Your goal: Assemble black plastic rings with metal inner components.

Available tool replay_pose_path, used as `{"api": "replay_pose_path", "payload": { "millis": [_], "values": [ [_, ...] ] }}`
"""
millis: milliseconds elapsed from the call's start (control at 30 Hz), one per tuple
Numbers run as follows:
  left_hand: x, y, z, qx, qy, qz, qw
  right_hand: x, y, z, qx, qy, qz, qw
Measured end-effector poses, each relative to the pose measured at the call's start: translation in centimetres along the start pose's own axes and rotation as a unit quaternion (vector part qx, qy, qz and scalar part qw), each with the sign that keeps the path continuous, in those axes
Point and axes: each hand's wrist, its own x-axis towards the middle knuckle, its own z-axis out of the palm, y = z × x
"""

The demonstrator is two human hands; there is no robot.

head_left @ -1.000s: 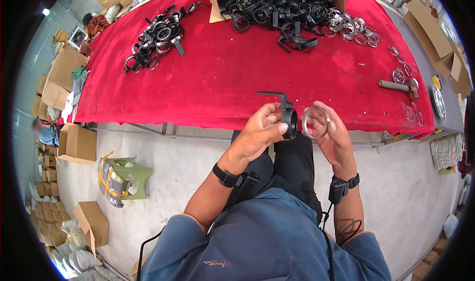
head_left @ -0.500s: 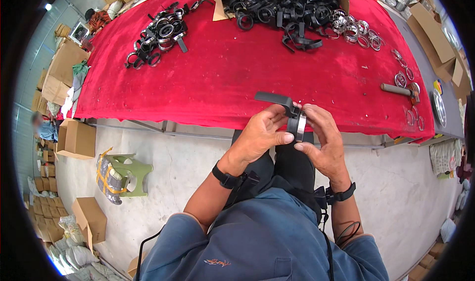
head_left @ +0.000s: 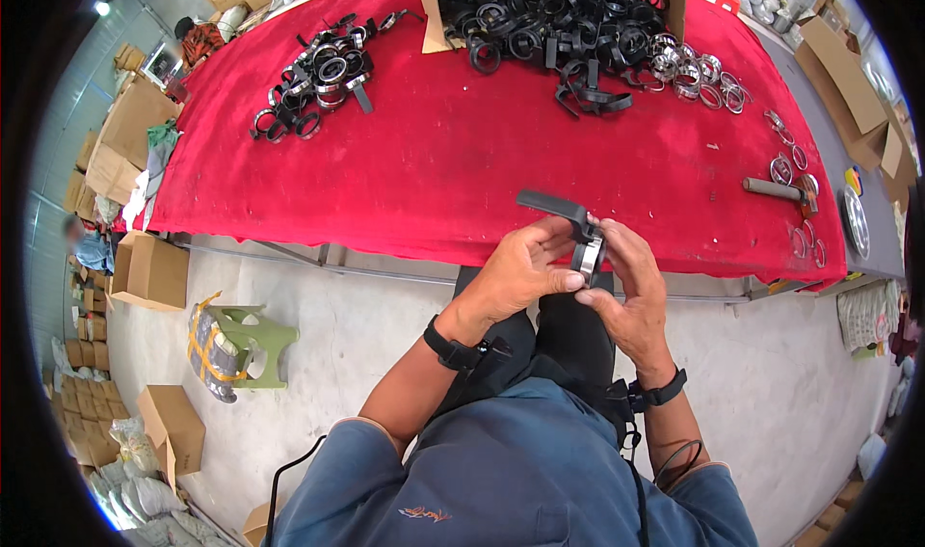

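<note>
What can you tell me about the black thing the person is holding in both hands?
The black part looks like hard plastic: a flat handle sticking out to the left and a round collar at its other end. A shiny metal ring sits against the collar. It is held up in front of the red table, near its edge. The left hand grips it from the left, and the right hand pinches it from the right.

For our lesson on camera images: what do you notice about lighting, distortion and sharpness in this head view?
Head view: even daylight, with soft shadows; fisheye bends the red table edge, and black corners frame the picture; left hand, right hand and black part look sharp.
</note>
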Motion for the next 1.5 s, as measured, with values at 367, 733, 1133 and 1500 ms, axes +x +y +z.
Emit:
{"api": "replay_pose_path", "payload": {
  "millis": [367, 733, 1133, 1500],
  "values": [
    [0.6, -1.0, 1.3, -0.017, 0.044, -0.025, 0.999, 2.6, 1.9, 2.4, 0.003, 0.286, 0.068, 0.956],
    [2.2, -1.0, 5.5, 0.412, 0.298, 0.24, 0.827, 3.1, 0.8, 3.4, -0.073, 0.264, 0.033, 0.961],
    [3.1, -2.5, 5.1, 0.407, 0.268, 0.274, 0.829, 3.9, 1.6, 2.5, -0.096, 0.273, 0.088, 0.953],
    [4.4, -1.6, 5.0, 0.421, 0.268, 0.351, 0.792, 5.1, 2.2, 3.4, -0.077, 0.327, 0.062, 0.94]
  ]
}}
